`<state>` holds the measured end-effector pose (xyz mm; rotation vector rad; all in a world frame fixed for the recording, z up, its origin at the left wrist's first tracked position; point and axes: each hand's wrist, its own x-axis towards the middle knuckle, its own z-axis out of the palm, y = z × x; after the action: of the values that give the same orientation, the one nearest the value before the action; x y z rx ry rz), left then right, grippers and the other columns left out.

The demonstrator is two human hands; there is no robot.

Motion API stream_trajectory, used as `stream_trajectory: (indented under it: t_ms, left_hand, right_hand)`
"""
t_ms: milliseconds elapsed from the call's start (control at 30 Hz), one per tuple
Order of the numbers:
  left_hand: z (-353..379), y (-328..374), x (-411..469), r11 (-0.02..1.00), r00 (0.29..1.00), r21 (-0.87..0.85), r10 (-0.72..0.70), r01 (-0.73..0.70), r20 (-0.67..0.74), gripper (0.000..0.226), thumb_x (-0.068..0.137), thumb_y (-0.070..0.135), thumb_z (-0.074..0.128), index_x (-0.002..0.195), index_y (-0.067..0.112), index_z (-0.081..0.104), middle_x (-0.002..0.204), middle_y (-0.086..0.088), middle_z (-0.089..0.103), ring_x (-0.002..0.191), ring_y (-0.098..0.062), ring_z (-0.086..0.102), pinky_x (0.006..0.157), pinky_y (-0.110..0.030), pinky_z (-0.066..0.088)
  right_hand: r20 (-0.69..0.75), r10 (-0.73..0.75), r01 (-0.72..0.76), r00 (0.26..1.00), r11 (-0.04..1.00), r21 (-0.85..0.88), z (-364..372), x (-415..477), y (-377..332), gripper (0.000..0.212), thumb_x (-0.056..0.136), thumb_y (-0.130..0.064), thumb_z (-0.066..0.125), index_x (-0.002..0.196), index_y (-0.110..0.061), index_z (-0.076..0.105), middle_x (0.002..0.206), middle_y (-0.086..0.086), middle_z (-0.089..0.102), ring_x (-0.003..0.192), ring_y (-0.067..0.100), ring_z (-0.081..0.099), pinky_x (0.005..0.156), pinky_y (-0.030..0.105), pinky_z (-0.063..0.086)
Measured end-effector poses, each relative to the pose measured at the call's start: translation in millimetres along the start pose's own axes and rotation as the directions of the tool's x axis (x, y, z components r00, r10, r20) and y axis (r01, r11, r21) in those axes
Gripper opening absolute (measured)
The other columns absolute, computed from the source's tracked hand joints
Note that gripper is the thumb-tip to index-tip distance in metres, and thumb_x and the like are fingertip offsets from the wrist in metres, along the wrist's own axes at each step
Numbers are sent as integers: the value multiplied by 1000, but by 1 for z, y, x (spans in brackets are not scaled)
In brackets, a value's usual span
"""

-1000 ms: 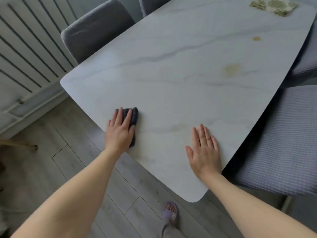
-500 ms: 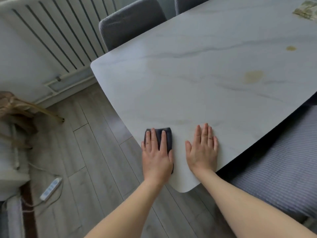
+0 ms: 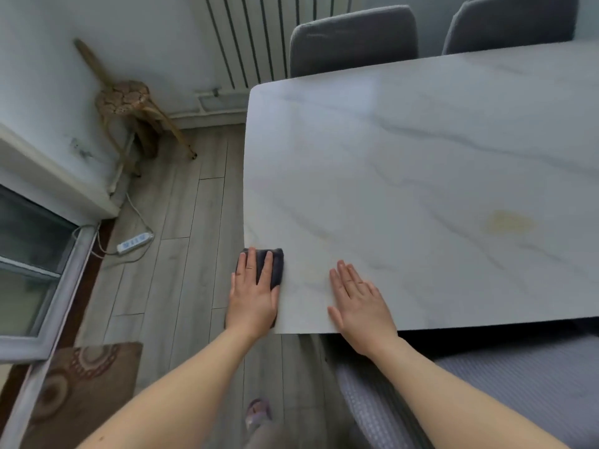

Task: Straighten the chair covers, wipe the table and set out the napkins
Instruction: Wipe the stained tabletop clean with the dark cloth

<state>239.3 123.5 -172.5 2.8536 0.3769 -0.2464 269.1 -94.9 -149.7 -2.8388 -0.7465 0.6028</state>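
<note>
A white marble-look table (image 3: 405,163) fills the right of the head view. My left hand (image 3: 252,296) presses flat on a folded dark grey cloth (image 3: 277,265) at the table's near left corner, partly over the edge. My right hand (image 3: 359,299) lies flat and empty on the tabletop beside it, fingers together. A yellowish stain (image 3: 509,222) marks the surface to the right. Two grey covered chairs (image 3: 353,40) (image 3: 509,24) stand at the far side. A chair with a ribbed light cover (image 3: 505,390) sits under the near edge. No napkins are in view.
A woven wooden stool (image 3: 124,98) stands in the corner by the radiator (image 3: 265,37). A white power strip (image 3: 134,243) and its cable lie on the wood floor. A brown patterned mat (image 3: 77,384) lies at lower left by a glass door frame. My slippered foot (image 3: 257,413) is below.
My left hand slid the cloth toward the table's near corner, ending at its left edge. My right hand stayed flat on the top. The view swung left, so the napkin left the frame.
</note>
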Motion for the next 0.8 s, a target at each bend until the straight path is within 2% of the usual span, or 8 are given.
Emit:
stream_trajectory:
  t_ms: [100, 200, 333, 433, 467, 600, 667, 800]
  left_hand:
    - [4, 12, 6, 995, 994, -14, -103, 102, -46, 65, 97, 39, 32, 152, 23, 1, 160, -11, -8, 147, -29, -9, 119, -44, 8]
    - [7, 17, 14, 989, 981, -9, -150, 150, -124, 67, 96, 37, 40, 153, 20, 8, 160, -13, 1, 147, -32, -1, 118, -46, 18]
    - [14, 18, 21, 979, 960, -35, -206, 203, -187, 65, 93, 34, 48, 151, 19, 22, 158, -16, 14, 146, -34, 12, 111, -50, 31]
    - [15, 20, 21, 976, 957, -21, -218, 218, -193, 65, 93, 35, 48, 151, 18, 23, 158, -17, 16, 145, -35, 14, 112, -50, 29]
    - [14, 19, 21, 976, 956, -18, -217, 218, -197, 64, 93, 35, 47, 151, 19, 23, 158, -17, 15, 145, -35, 14, 113, -50, 28]
    - [12, 26, 21, 961, 942, -11, -271, 275, -195, 64, 95, 38, 43, 152, 21, 19, 159, -15, 12, 146, -33, 11, 115, -50, 22]
    - [13, 36, 22, 930, 908, -27, -364, 366, -207, 63, 96, 40, 40, 152, 21, 16, 159, -15, 10, 146, -32, 10, 116, -50, 20]
    - [14, 76, 32, 798, 770, -146, -602, 584, -212, 63, 97, 42, 37, 152, 19, 15, 159, -16, 8, 147, -33, 5, 115, -51, 14]
  right_hand:
    - [37, -61, 62, 997, 998, -23, 0, -6, 9, 73, 80, -51, -10, 144, -18, -24, 150, -2, -35, 138, 14, -31, 115, 31, -12]
    - [27, -70, 70, 997, 998, -4, 8, -3, 13, 72, 83, -50, -6, 144, -17, -25, 148, -3, -39, 137, 17, -34, 109, 28, -22]
    - [-87, -54, 50, 995, 997, -50, 11, 0, 14, 69, 92, -46, 20, 150, -12, 4, 159, 6, -4, 146, 28, 0, 113, 32, -3]
    - [-21, -139, 138, 990, 990, -24, 11, 1, 25, 70, 92, -48, 16, 150, -16, -6, 156, 0, -18, 144, 22, -16, 115, 32, -15]
    - [-17, -166, 166, 986, 985, -39, 9, 0, 28, 70, 92, -49, 17, 151, -17, -3, 157, 0, -15, 145, 22, -13, 114, 33, -10]
    - [7, -208, 208, 978, 975, -73, 0, 0, 45, 68, 85, -52, 36, 142, -16, 41, 151, 4, 35, 137, 18, 37, 102, 35, 40]
    - [3, -273, 273, 962, 960, -60, -3, -1, 58, 64, 84, -50, 38, 140, -19, 44, 149, 1, 39, 135, 15, 40, 100, 30, 44]
    - [-61, -383, 381, 922, 923, -49, -8, -15, 110, 57, 89, -43, 41, 142, -21, 41, 151, -4, 36, 138, 16, 35, 103, 31, 27]
